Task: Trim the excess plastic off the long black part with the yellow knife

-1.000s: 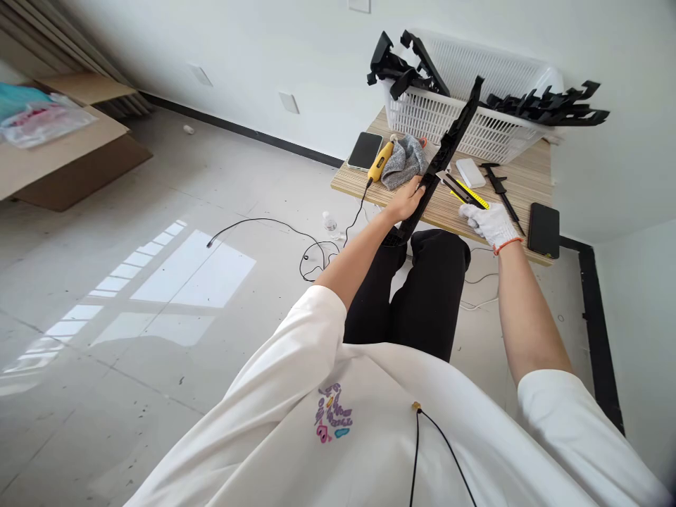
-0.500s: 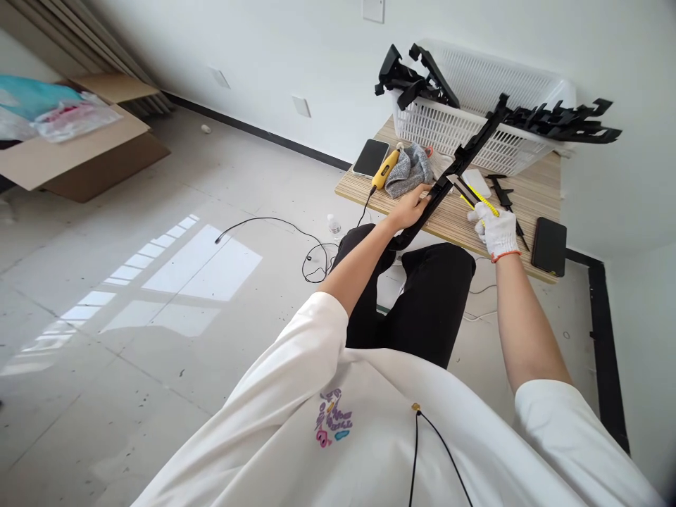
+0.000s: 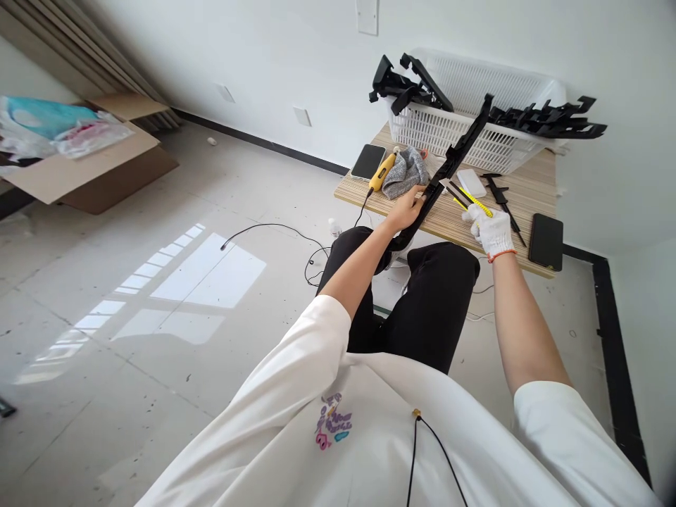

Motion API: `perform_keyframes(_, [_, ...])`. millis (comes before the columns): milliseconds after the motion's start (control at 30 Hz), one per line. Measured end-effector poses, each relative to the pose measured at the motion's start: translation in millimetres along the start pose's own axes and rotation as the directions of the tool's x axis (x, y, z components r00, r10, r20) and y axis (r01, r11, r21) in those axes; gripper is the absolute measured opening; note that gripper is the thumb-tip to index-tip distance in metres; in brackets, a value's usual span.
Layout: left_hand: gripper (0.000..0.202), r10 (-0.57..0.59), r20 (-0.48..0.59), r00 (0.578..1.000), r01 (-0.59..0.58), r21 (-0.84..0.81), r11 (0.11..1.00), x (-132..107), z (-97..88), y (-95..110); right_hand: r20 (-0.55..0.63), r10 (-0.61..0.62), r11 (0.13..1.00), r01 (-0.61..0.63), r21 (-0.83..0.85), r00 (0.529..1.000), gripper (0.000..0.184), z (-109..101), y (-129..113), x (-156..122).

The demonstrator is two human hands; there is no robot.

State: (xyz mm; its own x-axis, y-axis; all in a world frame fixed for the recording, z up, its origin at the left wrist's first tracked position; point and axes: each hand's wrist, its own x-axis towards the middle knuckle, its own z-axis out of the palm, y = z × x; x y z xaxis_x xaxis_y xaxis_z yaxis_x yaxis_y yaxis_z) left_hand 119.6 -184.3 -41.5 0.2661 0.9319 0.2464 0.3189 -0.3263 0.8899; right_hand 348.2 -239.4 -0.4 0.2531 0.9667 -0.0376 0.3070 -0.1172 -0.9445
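My bare left hand (image 3: 408, 209) is wrapped round a long black plastic trim strip (image 3: 458, 153), near its lower end. The strip slants up and to the right, from my knees to in front of a white basket. My gloved right hand (image 3: 491, 229) is closed on a yellow-and-black utility knife (image 3: 472, 201). Its pale blade tip points left, close to the strip's edge; whether it touches cannot be made out. Behind my left hand, a grey cloth (image 3: 405, 173) and a yellow corded tool (image 3: 382, 172) lie on the wood-patterned table (image 3: 520, 184).
More black plastic parts (image 3: 549, 121) jut out of the white basket (image 3: 448, 130) at the table's back. A black caliper (image 3: 503, 203), a white box (image 3: 471, 183) and two phone-like devices lie on the tabletop. At left stands an open carton (image 3: 113, 165); a black cable (image 3: 274, 224) trails across the floor.
The view has shifted slightly. The knife's tip and the strip are a little closer together, and the strip's upper end sits slightly further left. Both hands keep their holds.
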Motion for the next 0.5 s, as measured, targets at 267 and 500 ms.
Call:
perform_keyframes(267, [0.035, 0.043, -0.062, 0.997, -0.04, 0.045, 0.998, -2, 2.1, 5, 0.027, 0.017, 0.999, -0.018, 0.033, 0.999, 0.036, -3, 1, 0])
perform_keyframes(500, [0.032, 0.053, -0.077, 0.996, -0.049, 0.064, 0.997, -4, 0.6, 11, 0.069, 0.013, 1.0, -0.015, 0.017, 0.998, 0.034, -3, 2, -1])
